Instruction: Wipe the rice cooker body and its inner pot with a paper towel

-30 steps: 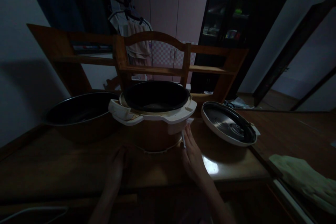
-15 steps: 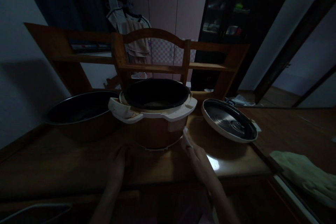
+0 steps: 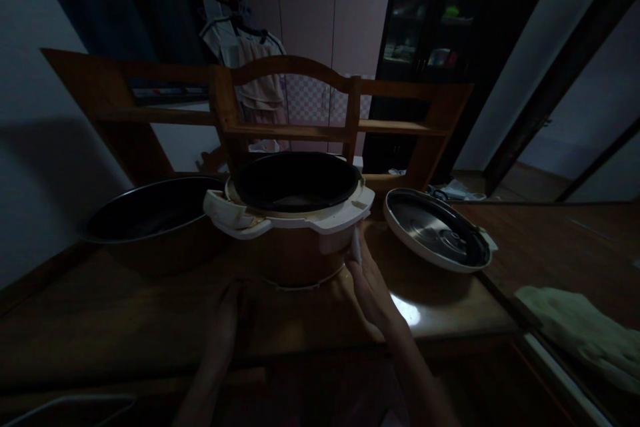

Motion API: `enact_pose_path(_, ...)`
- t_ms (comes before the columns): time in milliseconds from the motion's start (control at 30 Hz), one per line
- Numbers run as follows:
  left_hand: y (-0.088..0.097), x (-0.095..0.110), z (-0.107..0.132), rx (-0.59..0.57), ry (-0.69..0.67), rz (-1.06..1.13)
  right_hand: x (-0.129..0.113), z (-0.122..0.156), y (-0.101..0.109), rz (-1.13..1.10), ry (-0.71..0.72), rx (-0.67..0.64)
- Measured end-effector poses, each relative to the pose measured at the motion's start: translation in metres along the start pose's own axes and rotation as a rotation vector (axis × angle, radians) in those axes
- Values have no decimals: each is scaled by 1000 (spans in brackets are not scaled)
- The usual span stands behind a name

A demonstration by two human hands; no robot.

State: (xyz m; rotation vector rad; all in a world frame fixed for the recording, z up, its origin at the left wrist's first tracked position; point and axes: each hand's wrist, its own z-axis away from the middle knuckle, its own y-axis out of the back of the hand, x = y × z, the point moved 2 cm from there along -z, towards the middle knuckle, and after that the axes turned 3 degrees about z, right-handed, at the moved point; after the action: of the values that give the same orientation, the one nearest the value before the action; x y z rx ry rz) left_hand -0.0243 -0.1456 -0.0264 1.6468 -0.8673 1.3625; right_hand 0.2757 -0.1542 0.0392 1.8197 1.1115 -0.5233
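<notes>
A brown cooker with a cream rim and a dark inner pot stands open at the middle of the wooden table. My right hand presses a small white cloth against the cooker's right side, fingers together and stretched along it. My left hand lies flat on the table in front of the cooker, fingers extended. The cooker's lid lies upside down to the right, its metal inside up.
A wide dark pan sits left of the cooker. A wooden shelf rack stands behind. A pale green cloth lies at the right on a lower surface. A dark cabinet stands at the back.
My right hand with the cloth slid down the cooker's right side, then back up toward the rim. My left hand has stayed on the table.
</notes>
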Motion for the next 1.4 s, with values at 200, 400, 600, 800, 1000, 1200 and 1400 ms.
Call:
enact_pose_path(200, 0, 9, 2, 6, 35, -36, 2, 4, 7, 64, -2, -78)
enact_pose_path(400, 0, 4, 0, -18, 40, -6, 5, 8, 6, 104, 21, -105)
enact_pose_path(600, 0, 5, 2, 13, 62, -12, 5, 13, 3, 156, 30, -102)
enact_pose_path(800, -3, 3, 2, -2, 101, 72, 10, 23, 0, 196, 16, -154)
enact_pose_path(1000, -2, -1, 1, 1, 97, 74, 12, 31, -3, 206, 21, -177)
enact_pose_path(1200, -3, 4, 2, -7, 87, 40, 18, 39, -6, 216, 16, -190)
enact_pose_path(1400, -2, 4, 2, -9, 90, 40, 23, 44, -9, 225, 51, -186)
